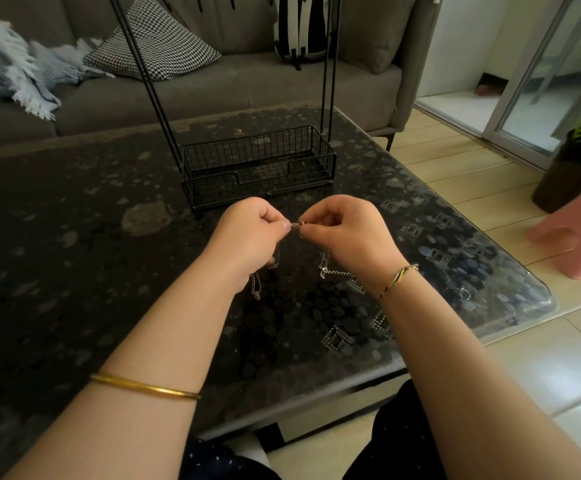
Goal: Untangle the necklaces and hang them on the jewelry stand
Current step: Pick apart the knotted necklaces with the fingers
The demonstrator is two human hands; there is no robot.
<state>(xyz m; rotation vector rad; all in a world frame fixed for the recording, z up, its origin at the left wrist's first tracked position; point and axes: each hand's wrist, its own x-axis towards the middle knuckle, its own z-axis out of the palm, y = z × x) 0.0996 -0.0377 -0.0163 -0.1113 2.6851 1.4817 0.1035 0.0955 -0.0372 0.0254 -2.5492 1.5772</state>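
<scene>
My left hand point(247, 233) and my right hand point(348, 233) are held close together above the table, fingertips pinching a thin silver necklace point(330, 270) at a small clasp between them. Chain ends dangle below each wrist. The black wire jewelry stand point(258, 168) sits just behind my hands, with a basket base and tall thin uprights rising out of view. Nothing hangs on the part of the stand that I can see.
The dark glass table point(74, 220) has a rounded right corner. A grey sofa point(213, 88) with a patterned cushion and a blue blanket lies behind. A pink stool point(580, 233) and a dark bin point(573, 168) stand on the tiled floor at right.
</scene>
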